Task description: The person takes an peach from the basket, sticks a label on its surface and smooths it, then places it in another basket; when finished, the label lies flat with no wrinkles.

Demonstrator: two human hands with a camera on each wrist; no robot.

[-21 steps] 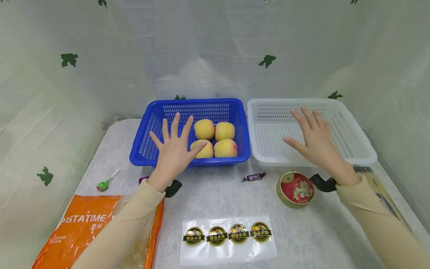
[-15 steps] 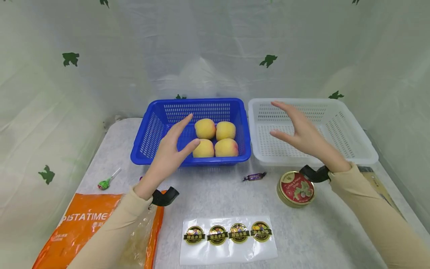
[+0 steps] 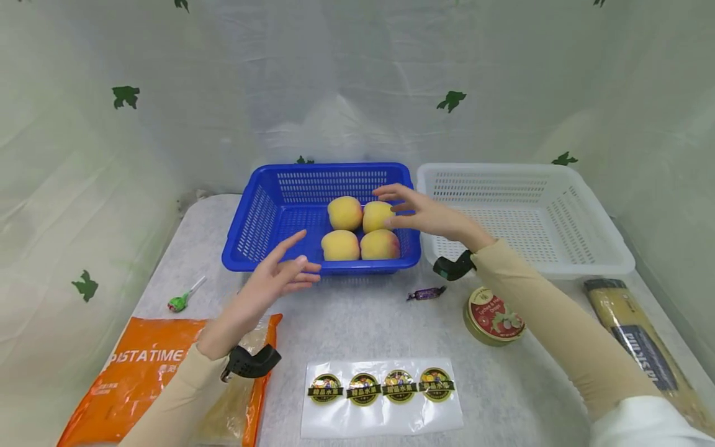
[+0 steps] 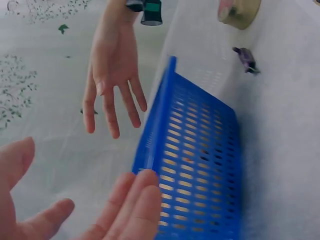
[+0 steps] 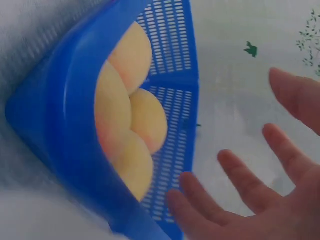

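Observation:
Several yellow peaches [image 3: 340, 246] with a reddish blush sit together in the right half of a blue plastic basket [image 3: 262, 265]. My right hand [image 3: 427, 215] hovers over the basket's right side, fingers spread and holding nothing; in the head view it overlaps the back right peach. The right wrist view shows the fingertips [image 5: 231, 159] near the basket's rim, apart from the fruit. In front of the basket's left corner is my left hand [image 3: 267, 290], its fingers relaxed with nothing in them. The left wrist view has those fingers [image 4: 145, 210] right at the blue rim.
A white basket [image 3: 606, 268] stands right of the blue one. Nearer lie a wrapped candy [image 3: 426, 293], a round red tin [image 3: 494, 315] and a sheet of round stickers [image 3: 382, 428]. A lollipop [image 3: 179, 303] and orange bag [image 3: 151, 354] are left; a noodle pack [image 3: 642, 347] lies right.
My right hand has swung left from over the white basket to the blue basket's peaches. The left hand has drawn back toward me, off the blue basket, its spread fingers now looser.

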